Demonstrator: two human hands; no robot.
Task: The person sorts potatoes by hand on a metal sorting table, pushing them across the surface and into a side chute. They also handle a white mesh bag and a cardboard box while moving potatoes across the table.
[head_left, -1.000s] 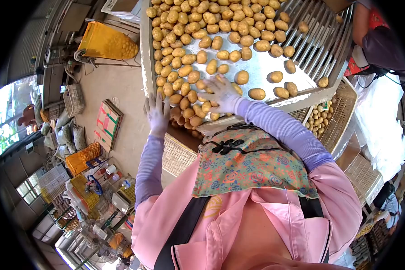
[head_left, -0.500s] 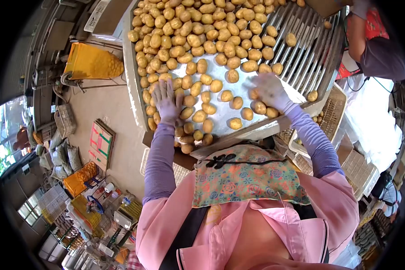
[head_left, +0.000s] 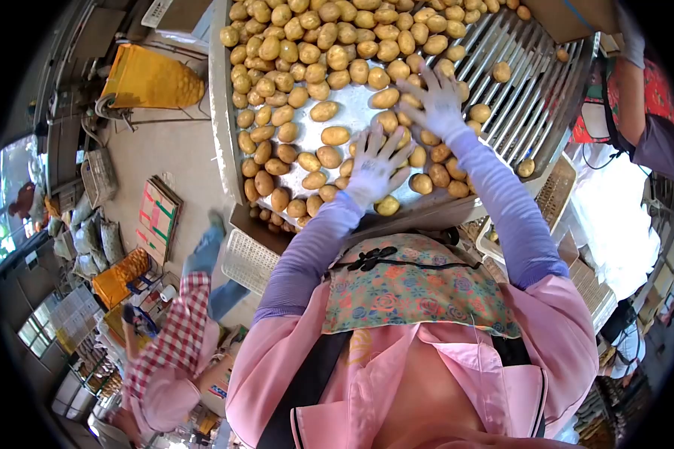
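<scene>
My left hand (head_left: 377, 166), in a pale glove, lies with fingers spread over potatoes near the front middle of the metal tray (head_left: 343, 99). Just beyond it and to the right, my right hand (head_left: 436, 106), also gloved, has its fingers apart over potatoes beside the roller bars (head_left: 513, 82). Neither hand is closed round a potato. A dense heap of potatoes (head_left: 337, 56) covers the far part of the tray. Looser potatoes (head_left: 335, 135) lie left of my left hand, and several more sit right of it, below my right hand.
A co-worker's arm (head_left: 630, 97) is at the upper right, beside a cardboard box (head_left: 569, 16). Another person in a checked garment (head_left: 174, 329) is at the lower left. A white crate (head_left: 249, 260) sits under the tray's left corner; a woven basket (head_left: 553, 187) is at right.
My left hand has moved right across the tray, and my right hand has moved farther away from me. Potatoes have shifted between them. The person in checks has come into view at lower left.
</scene>
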